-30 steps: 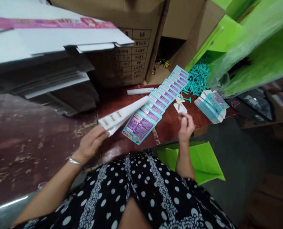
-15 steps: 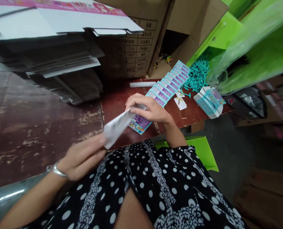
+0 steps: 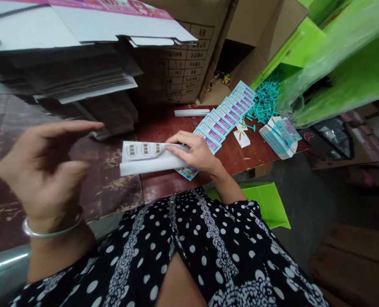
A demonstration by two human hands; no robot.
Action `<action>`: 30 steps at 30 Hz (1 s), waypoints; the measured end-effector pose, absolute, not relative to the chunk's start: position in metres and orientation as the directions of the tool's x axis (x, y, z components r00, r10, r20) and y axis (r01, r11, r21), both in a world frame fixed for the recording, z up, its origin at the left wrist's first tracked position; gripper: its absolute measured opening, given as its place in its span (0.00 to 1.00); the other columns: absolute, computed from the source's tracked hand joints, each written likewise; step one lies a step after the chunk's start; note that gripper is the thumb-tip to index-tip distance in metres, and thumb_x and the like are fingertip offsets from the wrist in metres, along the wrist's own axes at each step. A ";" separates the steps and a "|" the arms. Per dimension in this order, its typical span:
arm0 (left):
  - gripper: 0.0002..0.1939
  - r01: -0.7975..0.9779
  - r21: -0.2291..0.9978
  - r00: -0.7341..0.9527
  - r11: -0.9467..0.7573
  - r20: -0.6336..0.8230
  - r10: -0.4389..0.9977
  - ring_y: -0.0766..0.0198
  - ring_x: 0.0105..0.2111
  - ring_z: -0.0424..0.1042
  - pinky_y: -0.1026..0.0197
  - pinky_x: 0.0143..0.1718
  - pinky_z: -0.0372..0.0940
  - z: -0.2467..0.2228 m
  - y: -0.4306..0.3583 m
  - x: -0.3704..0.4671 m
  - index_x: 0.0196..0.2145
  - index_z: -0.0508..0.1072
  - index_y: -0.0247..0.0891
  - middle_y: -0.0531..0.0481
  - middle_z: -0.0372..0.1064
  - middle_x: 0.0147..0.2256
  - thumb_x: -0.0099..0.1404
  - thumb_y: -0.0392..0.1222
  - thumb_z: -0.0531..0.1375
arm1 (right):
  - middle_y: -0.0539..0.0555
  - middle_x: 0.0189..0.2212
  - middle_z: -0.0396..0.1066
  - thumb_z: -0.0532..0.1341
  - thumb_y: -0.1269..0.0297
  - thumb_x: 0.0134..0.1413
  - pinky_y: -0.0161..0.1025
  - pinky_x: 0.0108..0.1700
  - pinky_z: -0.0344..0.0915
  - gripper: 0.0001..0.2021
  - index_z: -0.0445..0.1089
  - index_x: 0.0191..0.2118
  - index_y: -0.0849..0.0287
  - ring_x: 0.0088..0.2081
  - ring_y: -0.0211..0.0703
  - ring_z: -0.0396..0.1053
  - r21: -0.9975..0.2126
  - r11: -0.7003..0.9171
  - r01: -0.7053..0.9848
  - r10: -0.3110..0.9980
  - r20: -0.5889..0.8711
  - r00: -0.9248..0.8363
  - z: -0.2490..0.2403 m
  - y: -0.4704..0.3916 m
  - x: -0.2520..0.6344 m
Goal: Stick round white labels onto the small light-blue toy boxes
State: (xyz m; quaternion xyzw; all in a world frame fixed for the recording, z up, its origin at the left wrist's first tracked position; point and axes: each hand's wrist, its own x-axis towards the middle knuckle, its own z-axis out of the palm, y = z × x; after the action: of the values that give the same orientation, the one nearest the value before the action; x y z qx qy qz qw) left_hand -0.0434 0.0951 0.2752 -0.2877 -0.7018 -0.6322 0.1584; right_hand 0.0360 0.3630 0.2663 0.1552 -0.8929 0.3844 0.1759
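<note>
My right hand [image 3: 194, 150] pinches a folded white sheet of round stickers [image 3: 144, 149] by its right end. Dark printed characters show in a row of clear circles along its upper part. My left hand [image 3: 48, 166] is raised at the left, apart from the sheet, its thumb and index finger spread; I make out nothing between them. Under and beyond my right hand, a row of overlapping blue and purple printed cards [image 3: 223, 117] runs up to the right. The lowest card is partly hidden by the hand and the sheet.
Turquoise plastic pieces [image 3: 266, 100] are heaped beside small stacked boxes [image 3: 280, 136]. Small white cards [image 3: 241, 138] and a white folded strip [image 3: 192, 113] lie on the red table [image 3: 112, 179]. Flattened white cartons [image 3: 80, 30] are piled at the left, before a large cardboard box [image 3: 189, 64].
My left hand has let go of the sheet's left end and moved up and left, its fingers parting. The sheet has swung level, still in my right hand, and its stickers now show.
</note>
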 end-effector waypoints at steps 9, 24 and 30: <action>0.09 0.424 0.896 -0.843 0.133 0.336 0.421 0.67 0.31 0.79 0.66 0.34 0.72 0.233 0.121 -0.041 0.38 0.86 0.41 0.51 0.85 0.35 0.64 0.47 0.75 | 0.54 0.46 0.82 0.61 0.61 0.75 0.42 0.56 0.71 0.11 0.81 0.47 0.57 0.47 0.43 0.77 -0.673 0.667 -0.319 -0.131 0.316 -0.940 0.255 0.366 0.054; 0.08 0.315 0.937 -0.815 0.149 0.186 0.549 0.61 0.29 0.75 0.61 0.30 0.72 0.206 0.158 -0.030 0.35 0.83 0.45 0.50 0.81 0.32 0.67 0.50 0.69 | 0.54 0.39 0.81 0.64 0.49 0.75 0.43 0.51 0.74 0.18 0.82 0.39 0.56 0.43 0.42 0.77 -0.707 0.640 -0.301 0.076 0.449 -0.890 0.214 0.370 0.073; 0.09 0.202 0.965 -0.804 0.169 0.065 0.590 0.62 0.26 0.72 0.63 0.26 0.65 0.176 0.165 -0.041 0.35 0.80 0.42 0.49 0.78 0.29 0.68 0.50 0.67 | 0.53 0.42 0.83 0.67 0.56 0.72 0.46 0.51 0.76 0.11 0.81 0.38 0.54 0.45 0.44 0.79 -0.709 0.672 -0.215 0.327 0.544 -0.773 0.200 0.373 0.093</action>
State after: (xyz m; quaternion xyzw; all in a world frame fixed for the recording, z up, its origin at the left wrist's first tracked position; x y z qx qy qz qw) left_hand -0.0414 0.1647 0.1759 -0.2655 -0.7465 -0.5873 -0.1651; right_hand 0.0929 0.3735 0.1997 -0.0330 -0.8504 0.4039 0.3356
